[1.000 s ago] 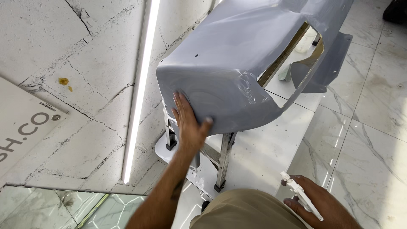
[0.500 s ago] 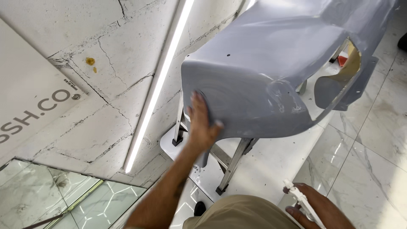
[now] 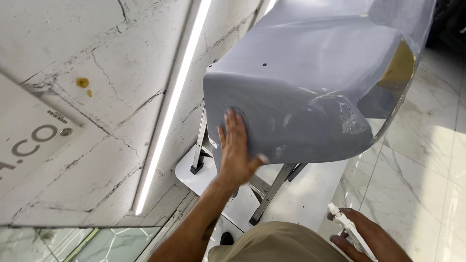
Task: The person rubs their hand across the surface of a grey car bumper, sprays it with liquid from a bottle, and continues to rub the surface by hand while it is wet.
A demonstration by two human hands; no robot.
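A large grey car bumper panel rests on a metal stand. My left hand lies flat against the panel's near end, fingers spread, palm pressed on the grey surface. My right hand is low at the bottom right, closed around a thin white tool that sticks up out of the fist. A scuffed, lighter patch shows on the panel to the right of my left hand.
A cracked white stone wall with a long lit strip light runs on the left. The stand sits on a white base. Glossy marble floor tiles spread to the right. My tan trousers fill the bottom.
The view has come closer to the bumper panel. My left hand stays flat on the panel's near end, shifted slightly across it. My right hand still holds the white tool low.
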